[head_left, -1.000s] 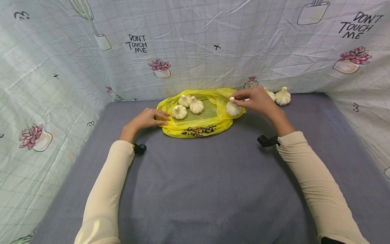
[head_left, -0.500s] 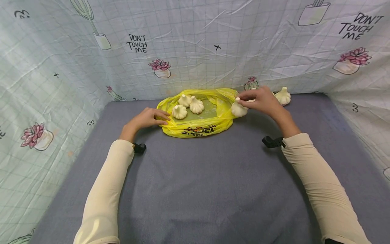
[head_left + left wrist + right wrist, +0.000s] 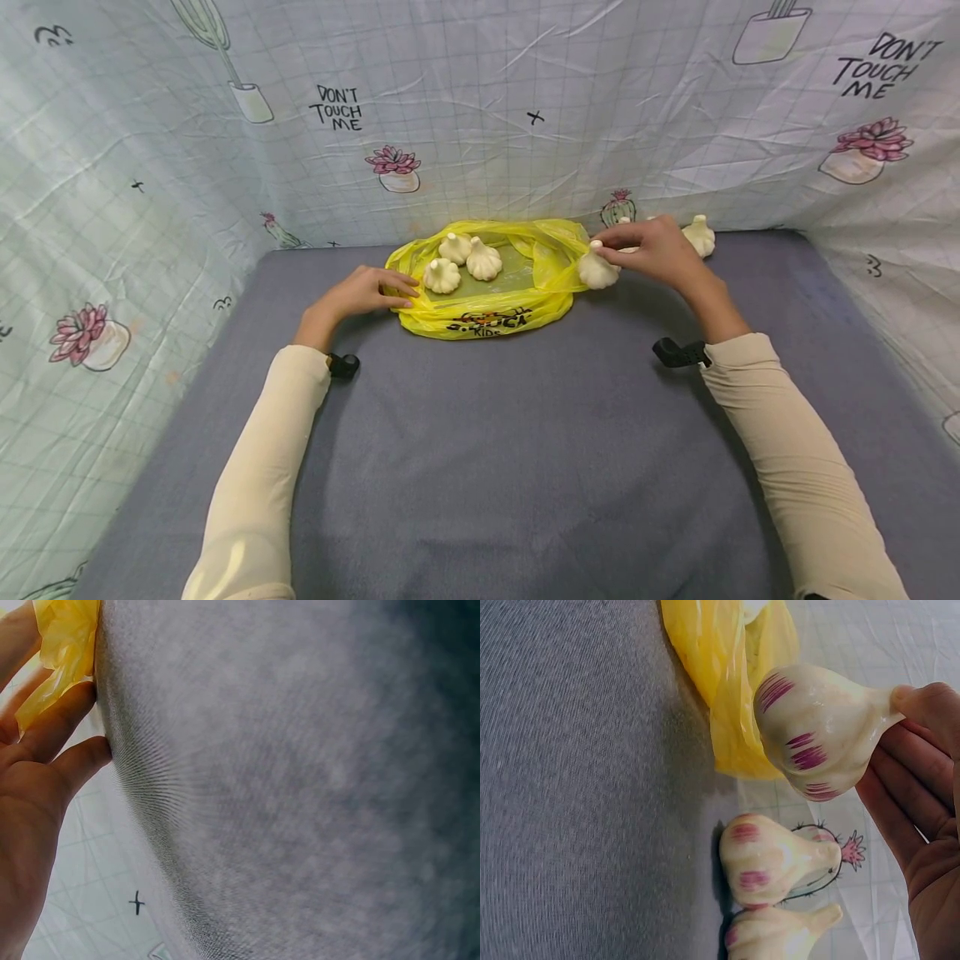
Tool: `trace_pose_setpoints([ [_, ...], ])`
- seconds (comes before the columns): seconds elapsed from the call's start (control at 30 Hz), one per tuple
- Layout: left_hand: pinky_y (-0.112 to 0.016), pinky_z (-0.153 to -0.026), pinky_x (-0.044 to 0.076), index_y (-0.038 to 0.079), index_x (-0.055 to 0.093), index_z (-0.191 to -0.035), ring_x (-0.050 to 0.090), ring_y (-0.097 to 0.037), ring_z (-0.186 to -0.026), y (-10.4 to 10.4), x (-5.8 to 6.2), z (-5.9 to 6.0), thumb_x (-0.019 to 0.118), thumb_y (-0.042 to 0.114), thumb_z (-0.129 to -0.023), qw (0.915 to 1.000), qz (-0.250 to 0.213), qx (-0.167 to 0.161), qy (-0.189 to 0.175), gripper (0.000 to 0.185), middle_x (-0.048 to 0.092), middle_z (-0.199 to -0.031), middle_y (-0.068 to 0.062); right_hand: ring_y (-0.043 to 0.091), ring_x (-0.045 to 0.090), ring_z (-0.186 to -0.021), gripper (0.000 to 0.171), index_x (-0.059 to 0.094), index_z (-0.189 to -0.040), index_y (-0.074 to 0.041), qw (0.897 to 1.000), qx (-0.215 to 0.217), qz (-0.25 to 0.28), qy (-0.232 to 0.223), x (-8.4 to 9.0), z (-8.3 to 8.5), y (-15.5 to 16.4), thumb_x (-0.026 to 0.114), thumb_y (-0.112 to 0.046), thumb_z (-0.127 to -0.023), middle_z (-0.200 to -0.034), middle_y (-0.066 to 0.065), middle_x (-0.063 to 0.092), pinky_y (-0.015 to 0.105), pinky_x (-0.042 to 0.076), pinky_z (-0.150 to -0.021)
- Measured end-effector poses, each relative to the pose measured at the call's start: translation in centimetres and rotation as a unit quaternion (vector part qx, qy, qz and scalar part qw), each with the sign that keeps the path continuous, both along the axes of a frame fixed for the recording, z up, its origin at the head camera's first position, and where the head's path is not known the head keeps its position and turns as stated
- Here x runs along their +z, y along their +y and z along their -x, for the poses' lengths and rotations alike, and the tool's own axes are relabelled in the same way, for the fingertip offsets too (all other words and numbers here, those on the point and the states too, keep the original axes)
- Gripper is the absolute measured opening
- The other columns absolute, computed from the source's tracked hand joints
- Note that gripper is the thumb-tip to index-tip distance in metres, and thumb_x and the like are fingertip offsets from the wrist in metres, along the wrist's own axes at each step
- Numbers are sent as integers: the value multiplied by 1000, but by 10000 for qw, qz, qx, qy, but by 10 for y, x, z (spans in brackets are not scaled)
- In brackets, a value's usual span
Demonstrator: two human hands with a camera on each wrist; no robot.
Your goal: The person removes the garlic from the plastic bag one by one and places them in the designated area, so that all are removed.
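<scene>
My right hand [image 3: 660,248] pinches a garlic bulb [image 3: 597,267] by its stem at the right end of a yellow plastic bag [image 3: 495,312]. In the right wrist view this bulb [image 3: 810,735] shows purple streaks, and the thumb lies on its stem. The bag lies with its mouth open upward, and three garlic bulbs [image 3: 483,258] sit inside at its left half. My left hand [image 3: 362,292] rests at the bag's left rim with fairly straight fingers. The left wrist view shows yellow plastic [image 3: 64,652] draped by those fingers, the thumb apart from it.
More garlic bulbs stand along the table's back edge; one [image 3: 698,237] shows right of my right hand, others are partly hidden behind it. Two of these bulbs [image 3: 757,859] show in the right wrist view. A printed cloth wall [image 3: 480,150] rises behind the grey table [image 3: 487,450].
My right hand has moved right with the pinched garlic bulb, from over the bag's right end to its outer edge. My left hand has stayed on the rim.
</scene>
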State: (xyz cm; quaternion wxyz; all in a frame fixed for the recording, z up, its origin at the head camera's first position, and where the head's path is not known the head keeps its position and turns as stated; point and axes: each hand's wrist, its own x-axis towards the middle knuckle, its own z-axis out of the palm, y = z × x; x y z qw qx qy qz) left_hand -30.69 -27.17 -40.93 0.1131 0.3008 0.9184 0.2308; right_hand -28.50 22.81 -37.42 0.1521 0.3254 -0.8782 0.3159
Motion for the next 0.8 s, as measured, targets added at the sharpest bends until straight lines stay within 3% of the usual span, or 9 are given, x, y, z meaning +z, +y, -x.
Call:
trace_pose_setpoints([
  [0.37,-52,-107,42,16,78,-119,53,-30,-136,-1,-1,-3,74,25,-95,10000,-14,37,23,26,65,-138,-6,3,63,-72,18,81,-108,-7,9997,-113,-170,114,-9,-1,15,77,-9,-91,-100,7,78,16,43,-63],
  [0.6,-52,-106,43,16,78,-121,52,-30,-136,0,0,-3,74,27,-95,10000,5,-25,19,28,64,-139,-7,6,63,-68,20,80,-110,-7,9982,-483,-344,-92,-15,-3,27,77,-12,-91,-97,9,78,20,43,-61],
  [0.8,-53,-107,41,16,79,-119,53,-31,-135,1,2,-3,75,27,-94,10000,-70,16,14,27,65,-138,-7,13,67,-72,18,81,-107,-6,9975,-588,-391,70,-18,-4,35,77,-8,-90,-95,9,78,15,43,-64],
])
